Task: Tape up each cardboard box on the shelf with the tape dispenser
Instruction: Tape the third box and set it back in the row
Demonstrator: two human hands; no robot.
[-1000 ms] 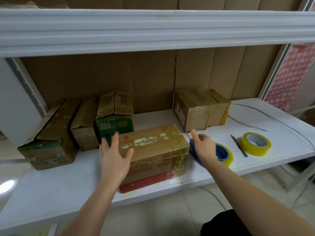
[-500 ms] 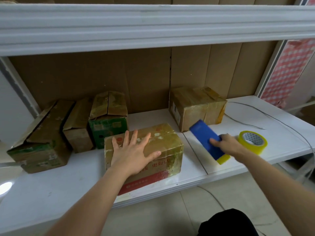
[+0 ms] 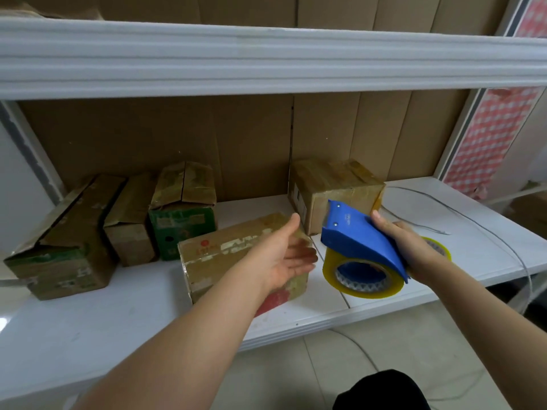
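Note:
My right hand (image 3: 405, 244) grips the blue tape dispenser (image 3: 359, 239) with its yellowish tape roll (image 3: 364, 276), lifted above the white shelf (image 3: 118, 309). My left hand (image 3: 284, 253) is held open, palm turned towards the dispenser, over the right end of the front cardboard box (image 3: 225, 255) with red print. Behind stand a green-printed box (image 3: 183, 211), a narrow brown box (image 3: 130, 220), a large box at the left (image 3: 62, 241) and a taped box at the back right (image 3: 331, 190).
A spare yellow tape roll (image 3: 441, 248) lies on the shelf behind my right hand. A thin grey cable (image 3: 461, 214) runs along the right side. The upper shelf edge (image 3: 266, 60) hangs overhead. A red checked panel (image 3: 491, 137) stands at the right.
My right hand has lifted the dispenser and turned it so the tape roll faces me. My left hand has come off the front box top and turned palm-in towards the dispenser.

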